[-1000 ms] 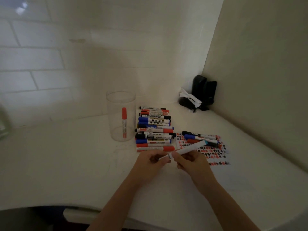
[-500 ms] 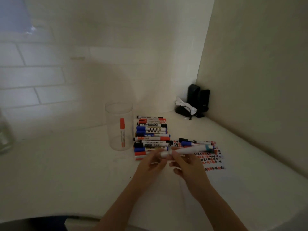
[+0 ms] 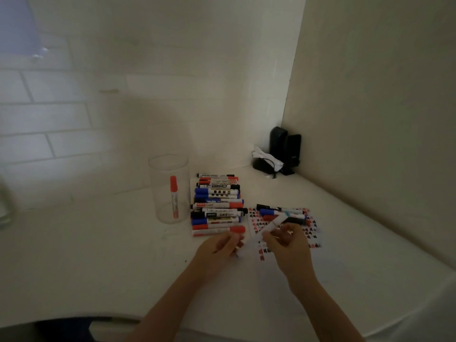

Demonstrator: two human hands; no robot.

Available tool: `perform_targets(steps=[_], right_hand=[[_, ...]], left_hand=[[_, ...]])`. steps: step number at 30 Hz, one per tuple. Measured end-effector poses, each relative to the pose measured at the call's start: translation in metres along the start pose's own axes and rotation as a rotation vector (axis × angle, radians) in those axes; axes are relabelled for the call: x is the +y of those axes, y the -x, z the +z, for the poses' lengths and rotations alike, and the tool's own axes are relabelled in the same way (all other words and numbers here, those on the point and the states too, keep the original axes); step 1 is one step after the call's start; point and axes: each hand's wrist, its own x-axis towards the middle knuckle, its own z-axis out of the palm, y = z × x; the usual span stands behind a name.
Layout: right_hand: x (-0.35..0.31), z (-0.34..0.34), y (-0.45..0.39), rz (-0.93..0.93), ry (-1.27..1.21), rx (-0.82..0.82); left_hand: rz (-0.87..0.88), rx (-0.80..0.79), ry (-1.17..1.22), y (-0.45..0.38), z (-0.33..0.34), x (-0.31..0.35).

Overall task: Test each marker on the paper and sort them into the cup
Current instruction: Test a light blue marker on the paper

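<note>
My right hand [image 3: 286, 240] gripped the white marker [image 3: 267, 228] over the paper [image 3: 313, 233] near the table's right edge; left hand [image 3: 219, 248] curled, contents unclear; a loose cap might roll off, short of the clear cup [image 3: 170, 188].

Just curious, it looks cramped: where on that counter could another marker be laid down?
Bare counter stretches left of the clear cup, and more lies in front of the left hand. It is crowded from the stack of markers across the marked paper, where three markers lie and both hands work.
</note>
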Motion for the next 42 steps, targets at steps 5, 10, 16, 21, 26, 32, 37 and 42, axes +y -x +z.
perform_targets(steps=[5, 10, 16, 21, 26, 32, 37, 42], right_hand=[[0.005, 0.02, 0.005, -0.048, 0.054, -0.088], [0.015, 0.037, 0.005, -0.06, 0.185, -0.135], [0.017, 0.04, 0.004, -0.015, 0.186, -0.142], [0.006, 0.024, 0.002, -0.038, 0.142, -0.225], [-0.016, -0.023, -0.012, 0.089, -0.031, -0.092], [-0.001, -0.047, -0.019, 0.129, 0.143, -0.139], [0.026, -0.041, -0.015, 0.012, 0.368, -0.036], [0.037, -0.039, -0.01, -0.044, 0.418, -0.013]], left_hand=[[0.045, -0.055, -0.103, 0.002, 0.002, 0.001], [0.057, -0.01, -0.142, 0.002, -0.001, 0.004], [0.096, -0.055, -0.171, 0.004, 0.002, 0.004], [0.104, 0.02, -0.127, 0.005, 0.002, 0.004], [0.109, 0.022, -0.308, 0.005, 0.003, -0.003], [0.222, -0.06, -0.647, 0.003, 0.011, -0.008], [0.209, -0.11, -0.808, 0.004, 0.012, -0.003], [0.215, -0.097, -0.825, 0.004, 0.013, -0.001]])
